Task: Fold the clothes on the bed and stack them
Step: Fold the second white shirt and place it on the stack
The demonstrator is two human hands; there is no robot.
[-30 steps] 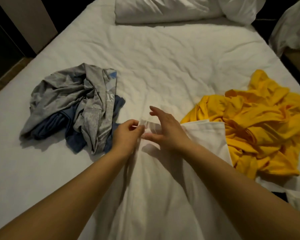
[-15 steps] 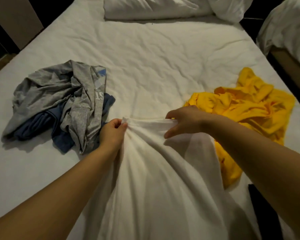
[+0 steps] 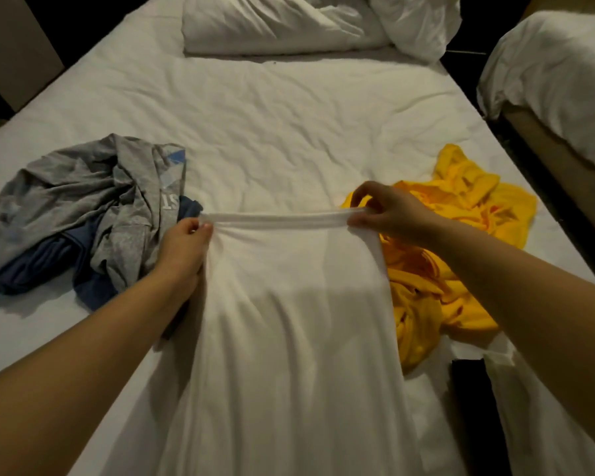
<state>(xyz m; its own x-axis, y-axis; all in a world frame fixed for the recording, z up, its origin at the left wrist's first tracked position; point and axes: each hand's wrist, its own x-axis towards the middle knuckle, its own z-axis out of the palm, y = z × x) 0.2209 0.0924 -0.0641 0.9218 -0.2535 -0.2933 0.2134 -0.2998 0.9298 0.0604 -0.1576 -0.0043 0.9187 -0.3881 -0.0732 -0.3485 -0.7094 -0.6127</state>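
Noted white garment (image 3: 299, 338) draped down lower centre of frame over bed (image 3: 289, 132), running off bottom edge; found left hand (image 3: 184, 242) and right hand (image 3: 389, 211) each pinching one end of its far edge, pulling it taut; judged cloth light, thin, limp, best taken at edge corners to keep flat; logged crumpled grey garment (image 3: 83, 201) over blue garment (image 3: 49, 262) mid-left, yellow garment (image 3: 461, 235) mid-right, all unfolded; marked pillows (image 3: 272, 25) along top.
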